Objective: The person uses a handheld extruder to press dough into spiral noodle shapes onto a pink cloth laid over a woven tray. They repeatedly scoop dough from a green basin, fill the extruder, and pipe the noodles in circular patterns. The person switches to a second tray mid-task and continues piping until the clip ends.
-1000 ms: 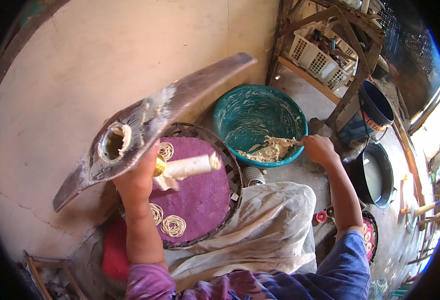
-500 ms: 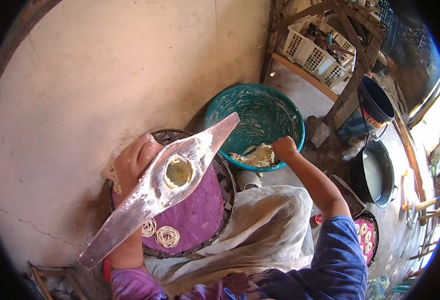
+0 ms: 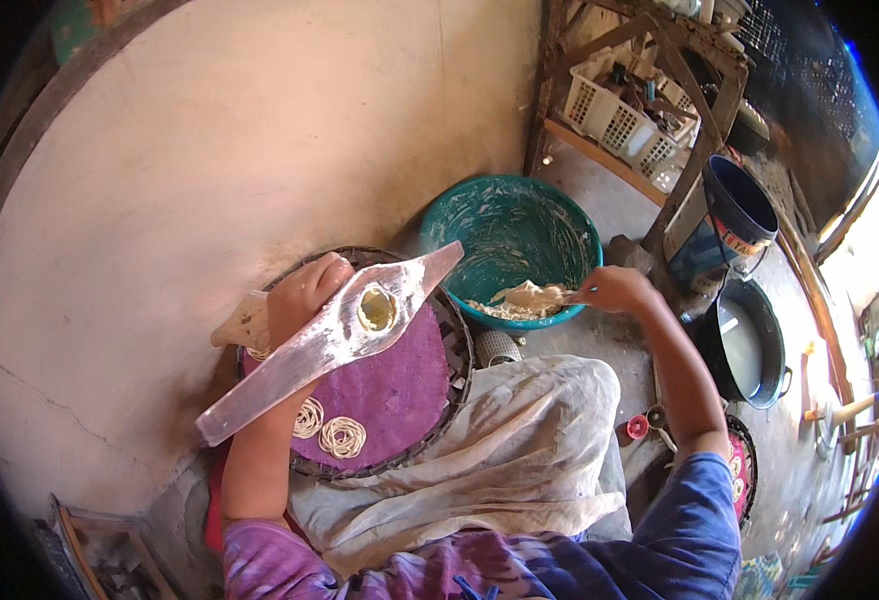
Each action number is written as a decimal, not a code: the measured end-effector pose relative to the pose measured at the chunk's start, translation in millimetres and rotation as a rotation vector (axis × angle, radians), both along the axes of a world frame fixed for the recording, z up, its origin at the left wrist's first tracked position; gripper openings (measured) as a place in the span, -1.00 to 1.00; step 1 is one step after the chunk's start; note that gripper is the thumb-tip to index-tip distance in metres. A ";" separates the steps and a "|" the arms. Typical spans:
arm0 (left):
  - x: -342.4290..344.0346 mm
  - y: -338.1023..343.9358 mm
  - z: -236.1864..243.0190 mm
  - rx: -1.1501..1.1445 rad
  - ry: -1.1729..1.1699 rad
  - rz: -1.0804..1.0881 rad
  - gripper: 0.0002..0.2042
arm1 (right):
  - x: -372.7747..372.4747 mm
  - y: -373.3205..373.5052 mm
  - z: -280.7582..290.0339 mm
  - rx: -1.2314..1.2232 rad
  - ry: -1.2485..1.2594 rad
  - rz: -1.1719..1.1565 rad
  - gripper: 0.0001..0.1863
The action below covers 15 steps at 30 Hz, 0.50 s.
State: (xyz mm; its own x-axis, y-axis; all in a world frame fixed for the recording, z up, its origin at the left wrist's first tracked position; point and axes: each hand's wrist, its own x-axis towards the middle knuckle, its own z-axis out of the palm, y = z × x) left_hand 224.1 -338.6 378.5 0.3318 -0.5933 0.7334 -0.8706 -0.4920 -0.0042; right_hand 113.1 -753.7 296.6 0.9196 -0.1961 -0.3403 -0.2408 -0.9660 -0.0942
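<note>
My left hand (image 3: 307, 288) is closed on a wooden dough press (image 3: 330, 350), a long two-handled bar with a round opening. Pale dough shows inside that opening. Below it lies a round woven tray (image 3: 460, 385) lined with purple cloth (image 3: 400, 390), with several coiled dough strands (image 3: 342, 437) on it. My right hand (image 3: 622, 290) is closed at the near right rim of a green basin (image 3: 505, 215). A thin spoon-like tool (image 3: 577, 297) pokes from its fingers into soft dough (image 3: 530, 297); its exact kind is hard to make out.
A bucket (image 3: 735, 215) and a black tub (image 3: 745, 340) with cloudy liquid stand at right. Behind them a wooden rack (image 3: 605, 160) holds a white crate (image 3: 615, 115). Another tray (image 3: 745, 465) with coils sits at lower right. A wall (image 3: 260, 130) rises at left.
My right hand has drawn back to the right from inside the basin to its rim, lifting the dough slightly. The press in my left hand has turned flatter, and its lower end has risen.
</note>
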 end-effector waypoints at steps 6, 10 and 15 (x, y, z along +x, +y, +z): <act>-3.4 9.8 -9.8 0.090 0.068 0.015 -0.81 | -46.9 28.7 131.9 0.564 0.106 0.162 -0.65; -18.0 7.0 -12.2 0.035 0.031 -0.045 -0.76 | -40.2 96.4 154.4 0.596 -0.089 0.397 -0.68; -38.9 14.5 -5.2 0.001 0.057 -0.002 -0.80 | -54.8 201.4 147.9 -0.225 -0.688 0.606 -0.75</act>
State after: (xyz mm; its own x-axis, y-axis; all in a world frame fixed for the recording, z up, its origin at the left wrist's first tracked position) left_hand 185.2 -324.1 373.4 0.3721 -0.5948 0.7126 -0.8702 -0.4907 0.0448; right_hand 58.3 -552.3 444.6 0.8712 0.3864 0.3027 0.3477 -0.9211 0.1751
